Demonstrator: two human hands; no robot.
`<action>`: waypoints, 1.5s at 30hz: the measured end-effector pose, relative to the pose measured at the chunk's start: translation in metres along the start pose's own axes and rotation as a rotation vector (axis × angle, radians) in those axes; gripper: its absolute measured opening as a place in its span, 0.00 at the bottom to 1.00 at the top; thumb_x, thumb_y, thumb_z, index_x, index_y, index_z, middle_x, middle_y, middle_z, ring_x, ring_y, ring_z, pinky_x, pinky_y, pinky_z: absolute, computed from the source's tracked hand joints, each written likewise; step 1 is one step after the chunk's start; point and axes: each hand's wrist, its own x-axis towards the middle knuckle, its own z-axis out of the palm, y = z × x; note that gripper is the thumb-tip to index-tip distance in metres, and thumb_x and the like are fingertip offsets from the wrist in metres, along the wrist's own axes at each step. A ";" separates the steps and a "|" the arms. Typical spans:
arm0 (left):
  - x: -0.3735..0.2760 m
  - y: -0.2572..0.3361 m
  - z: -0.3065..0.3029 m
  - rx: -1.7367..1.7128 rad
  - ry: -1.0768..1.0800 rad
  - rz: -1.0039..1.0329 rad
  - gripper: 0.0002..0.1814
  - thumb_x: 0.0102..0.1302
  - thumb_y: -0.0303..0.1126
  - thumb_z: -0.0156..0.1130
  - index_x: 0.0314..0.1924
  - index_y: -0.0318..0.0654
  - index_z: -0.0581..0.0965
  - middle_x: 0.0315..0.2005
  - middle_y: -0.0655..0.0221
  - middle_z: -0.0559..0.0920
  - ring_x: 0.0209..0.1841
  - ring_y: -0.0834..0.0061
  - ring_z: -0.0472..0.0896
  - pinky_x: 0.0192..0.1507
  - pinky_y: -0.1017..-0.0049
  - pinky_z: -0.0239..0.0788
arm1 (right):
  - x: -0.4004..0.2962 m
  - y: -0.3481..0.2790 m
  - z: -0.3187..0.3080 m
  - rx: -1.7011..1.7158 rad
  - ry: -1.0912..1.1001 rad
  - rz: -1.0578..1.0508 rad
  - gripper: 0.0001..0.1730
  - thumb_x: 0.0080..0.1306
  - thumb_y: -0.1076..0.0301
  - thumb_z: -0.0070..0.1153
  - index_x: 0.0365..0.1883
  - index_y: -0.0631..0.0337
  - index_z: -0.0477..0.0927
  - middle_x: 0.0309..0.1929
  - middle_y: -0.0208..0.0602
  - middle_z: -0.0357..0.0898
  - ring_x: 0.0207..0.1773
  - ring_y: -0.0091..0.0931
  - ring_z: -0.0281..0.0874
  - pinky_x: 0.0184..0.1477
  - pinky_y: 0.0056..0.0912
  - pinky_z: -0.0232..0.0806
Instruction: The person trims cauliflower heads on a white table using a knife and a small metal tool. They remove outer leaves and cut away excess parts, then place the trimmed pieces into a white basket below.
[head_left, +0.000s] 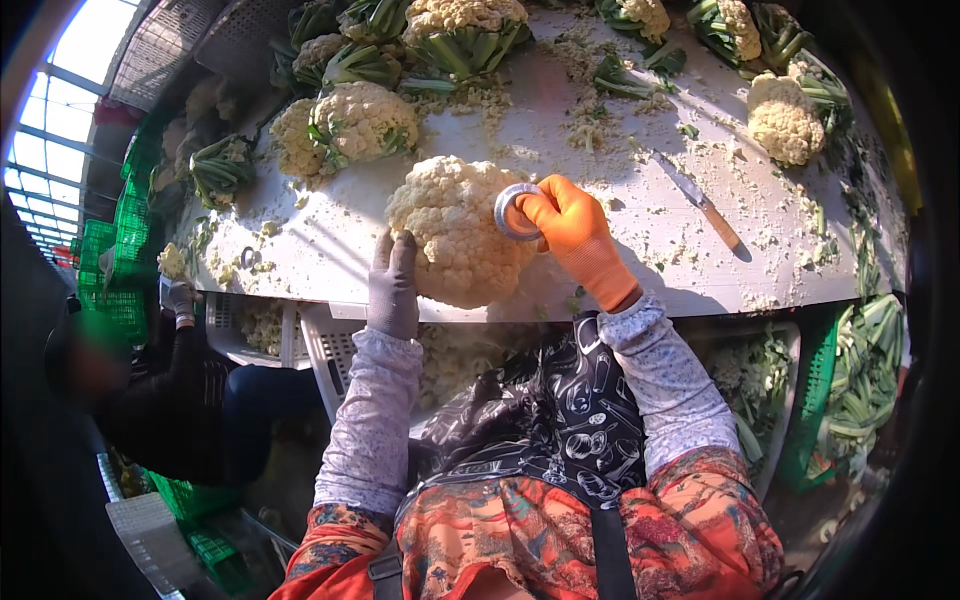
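Observation:
A large cream-coloured cauliflower head (459, 229) rests at the near edge of the white table (337, 255). My left hand (394, 281), in a grey glove, lies against its left side with the fingers up. In an orange glove, my right hand (574, 229) grips a silvery ring-shaped tool (517, 211) at the upper right of the head; whether the ring touches it I cannot tell. A knife (701, 201) with a wooden handle lies on the table to the right of my right hand.
More cauliflowers (364, 124) with leaves stand along the table's far side, another (786, 120) at the right. Crumbs and leaf scraps litter the tabletop. Below its edge are a white crate (330, 352) and a green crate (814, 390). A co-worker (172, 405) is at the left.

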 end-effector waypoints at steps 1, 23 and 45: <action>0.001 0.001 0.002 -0.015 -0.010 -0.009 0.31 0.77 0.48 0.59 0.67 0.29 0.69 0.52 0.65 0.80 0.53 0.75 0.79 0.55 0.75 0.74 | -0.002 -0.004 0.005 -0.059 -0.065 -0.071 0.16 0.72 0.57 0.61 0.35 0.62 0.80 0.28 0.39 0.84 0.31 0.26 0.81 0.36 0.33 0.72; 0.003 -0.024 -0.064 -0.215 -0.308 -0.084 0.39 0.76 0.46 0.60 0.76 0.33 0.59 0.69 0.58 0.72 0.68 0.63 0.75 0.68 0.65 0.70 | 0.016 0.022 -0.020 0.326 -0.145 0.245 0.17 0.75 0.57 0.57 0.42 0.65 0.81 0.31 0.33 0.80 0.27 0.21 0.77 0.27 0.28 0.77; -0.007 -0.035 -0.066 -0.198 -0.284 -0.070 0.36 0.79 0.47 0.56 0.76 0.33 0.59 0.67 0.59 0.73 0.68 0.65 0.74 0.69 0.66 0.68 | -0.024 0.053 -0.013 0.361 -0.223 0.368 0.18 0.77 0.50 0.53 0.42 0.57 0.78 0.31 0.29 0.76 0.21 0.20 0.70 0.25 0.27 0.69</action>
